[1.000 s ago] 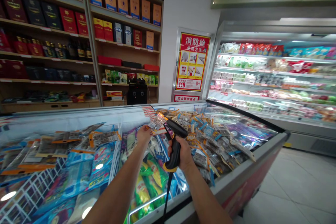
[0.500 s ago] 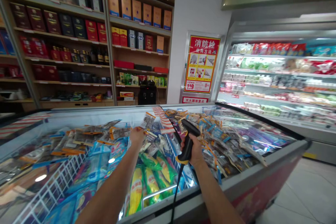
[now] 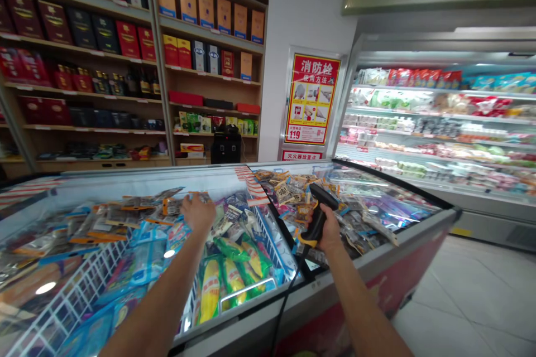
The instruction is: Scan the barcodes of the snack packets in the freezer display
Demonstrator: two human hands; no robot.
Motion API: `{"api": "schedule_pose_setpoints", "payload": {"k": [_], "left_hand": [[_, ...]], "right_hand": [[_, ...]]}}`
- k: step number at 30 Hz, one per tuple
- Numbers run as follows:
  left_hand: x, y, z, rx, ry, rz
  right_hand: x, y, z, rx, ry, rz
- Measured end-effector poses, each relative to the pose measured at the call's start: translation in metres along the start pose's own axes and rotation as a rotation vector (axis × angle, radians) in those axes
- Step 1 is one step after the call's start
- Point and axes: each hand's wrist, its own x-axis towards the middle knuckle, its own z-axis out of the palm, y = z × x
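Observation:
In the head view, my left hand [image 3: 198, 213] reaches over the left part of the open freezer, fingers curled at a small orange-topped snack packet [image 3: 200, 196]. The packet is mostly hidden behind the fingers. Similar packets [image 3: 121, 213] lie heaped to its left. My right hand [image 3: 329, 230] is wrapped round the handle of a black and yellow barcode scanner [image 3: 317, 224], its cable hanging down in front of the freezer. The scanner is over the right section, near piled packets [image 3: 288, 192].
White wire baskets [image 3: 79, 295] divide the freezer [image 3: 247, 312]. Yellow corn packs [image 3: 209, 290] and blue bags [image 3: 148, 259] lie near its front. A glass lid [image 3: 377, 192] covers part of the right side. Shelves and a lit chiller stand behind.
My left hand has moved left and the raised packet is now lower, by the left-hand heap. The scanner has moved right, over the right section. The view has turned slightly right.

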Motion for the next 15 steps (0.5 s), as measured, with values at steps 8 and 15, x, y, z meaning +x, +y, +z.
{"api": "schedule_pose_setpoints", "payload": {"k": [8, 15], "left_hand": [[-0.097, 0.089, 0.046, 0.008, -0.639, 0.479], [-0.140, 0.117, 0.070, 0.211, -0.571, 0.433]], "right_hand": [[-0.011, -0.011, -0.011, -0.036, 0.079, -0.002], [-0.014, -0.003, -0.016, -0.052, 0.100, 0.003]]}}
